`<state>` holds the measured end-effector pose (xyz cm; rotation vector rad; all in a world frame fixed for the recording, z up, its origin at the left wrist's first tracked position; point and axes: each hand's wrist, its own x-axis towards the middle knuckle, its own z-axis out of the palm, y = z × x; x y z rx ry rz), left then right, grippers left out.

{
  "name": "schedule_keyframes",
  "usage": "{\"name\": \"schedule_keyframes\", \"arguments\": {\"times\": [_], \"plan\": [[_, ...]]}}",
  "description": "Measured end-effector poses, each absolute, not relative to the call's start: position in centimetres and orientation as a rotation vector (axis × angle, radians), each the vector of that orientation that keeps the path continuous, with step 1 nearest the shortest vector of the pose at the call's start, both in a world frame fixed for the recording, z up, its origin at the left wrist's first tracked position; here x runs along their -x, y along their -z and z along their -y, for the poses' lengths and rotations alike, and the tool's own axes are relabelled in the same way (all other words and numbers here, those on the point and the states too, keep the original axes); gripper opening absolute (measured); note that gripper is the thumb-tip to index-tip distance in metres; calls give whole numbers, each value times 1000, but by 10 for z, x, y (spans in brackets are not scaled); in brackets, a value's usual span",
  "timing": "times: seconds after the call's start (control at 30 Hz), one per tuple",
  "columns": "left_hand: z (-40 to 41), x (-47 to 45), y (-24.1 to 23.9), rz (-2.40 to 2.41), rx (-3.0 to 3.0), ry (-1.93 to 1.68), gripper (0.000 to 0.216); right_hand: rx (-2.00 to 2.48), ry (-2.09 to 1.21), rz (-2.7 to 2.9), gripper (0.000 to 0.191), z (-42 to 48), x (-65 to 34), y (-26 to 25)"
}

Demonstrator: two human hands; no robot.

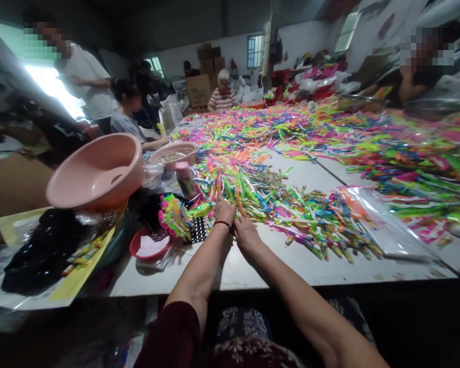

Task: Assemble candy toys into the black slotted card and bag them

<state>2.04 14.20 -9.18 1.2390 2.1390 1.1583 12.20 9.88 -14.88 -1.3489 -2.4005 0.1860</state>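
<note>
Both my hands rest on the white table (276, 263) at the near edge of a big heap of bright plastic toy pieces (291, 204). My left hand (224, 210), with a red cord at the wrist, is closed round an orange stick-like piece (219, 184) that points away from me. My right hand (245, 230) lies just beside it, fingers curled round another orange piece (238, 200). A bundle of neon pieces (174, 217) and a small black dotted card (198, 229) lie just left of my left hand.
A pink basin (95, 171) sits tilted at left above a black bag (42, 250) and yellow sheet. A smaller pink bowl (174, 153), a red dish (149, 244) and a clear packet (379, 222) are near. Several people sit or stand around the long table.
</note>
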Motion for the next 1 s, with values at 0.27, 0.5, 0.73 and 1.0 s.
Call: {"name": "schedule_keyframes", "arguments": {"times": [0.27, 0.5, 0.73, 1.0], "plan": [[-125, 4, 95, -1735, -972, -1380, 18, 1246, -172, 2308, 45, -79, -155, 167], [-46, 9, 98, -1235, -857, -1303, 32, 1274, -806, 1905, 23, -56, -194, 155], [11, -3, 100, -975, -755, -1059, 57, 1004, -1887, 1017, 47, -17, -209, 135], [27, -15, 98, -988, -845, -816, 48, 1040, -1779, 1103, 39, 3, -226, 120]]}}
